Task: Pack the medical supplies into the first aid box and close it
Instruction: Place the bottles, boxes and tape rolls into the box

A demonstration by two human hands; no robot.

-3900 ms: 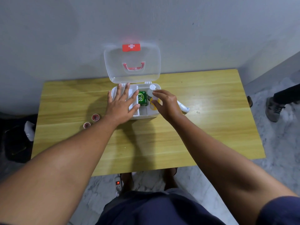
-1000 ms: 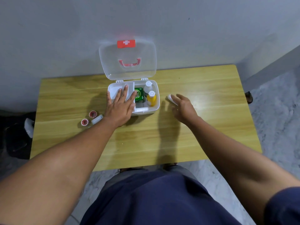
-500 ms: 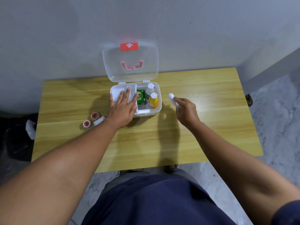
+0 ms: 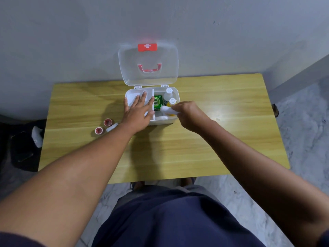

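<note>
The right hand [image 4: 187,114], grip pinching a slim white tube [image 4: 166,109], had crossed from wooden worktop [image 4: 213,139] to white plastic first aid box [image 4: 165,121]; left hand [image 4: 138,113] stayed flat.

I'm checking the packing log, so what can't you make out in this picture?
Head view only.
- Kind of white item: right hand fingers cover its end.
- Contents of white tray: left hand lies over it.
- Print on green pack: too small.
</note>
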